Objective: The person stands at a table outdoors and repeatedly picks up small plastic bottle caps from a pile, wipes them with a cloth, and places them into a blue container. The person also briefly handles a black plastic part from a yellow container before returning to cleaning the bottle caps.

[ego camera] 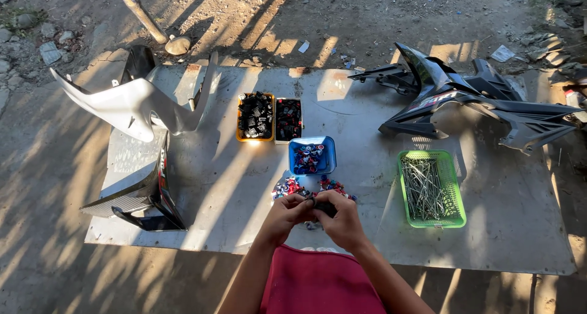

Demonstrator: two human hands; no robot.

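Head view: left hand [286, 215] and right hand [342, 219], each grip pinching one small dark part [323, 207] together at the counter's [513, 240] near edge, beside loose coloured pieces [288, 187] kept within reach.

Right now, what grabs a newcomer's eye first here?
The hands meet at the sheet's near edge, pinching a small dark part over a pile of coloured bits. To the right sits a green basket of long metal pins. White fairing lies far left, black fairing far right.
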